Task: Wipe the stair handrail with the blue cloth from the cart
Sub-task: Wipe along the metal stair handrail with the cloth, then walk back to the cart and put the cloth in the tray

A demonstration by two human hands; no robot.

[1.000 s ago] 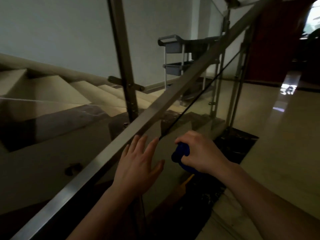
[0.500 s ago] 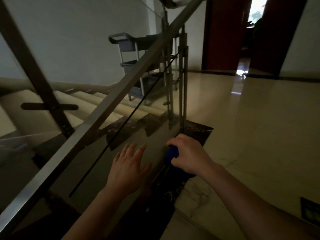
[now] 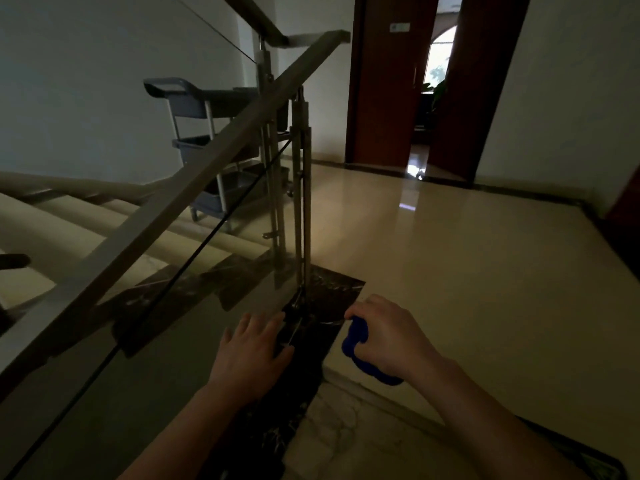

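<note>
Dim stairwell landing. Polished cream floor (image 3: 467,271) fills the right of the frame, with a dark marble strip (image 3: 329,299) at the foot of the metal post (image 3: 301,188). A red-brown doorway (image 3: 433,98) stands at upper right. The grey cart (image 3: 201,147) is at centre left, behind the glass panel (image 3: 173,341). The handrail (image 3: 194,188) climbs from lower left to upper centre.

The blue cloth (image 3: 356,341) is at lower centre right, bunched inside the right grip (image 3: 388,337), whose fingers curl round it. It bulges out on the left and lower sides of the fist, clear of the handrail. Its long axis runs from top to lower right.

The left grip (image 3: 249,355) is spread flat at lower centre; contact with the glass cannot be determined.
</note>
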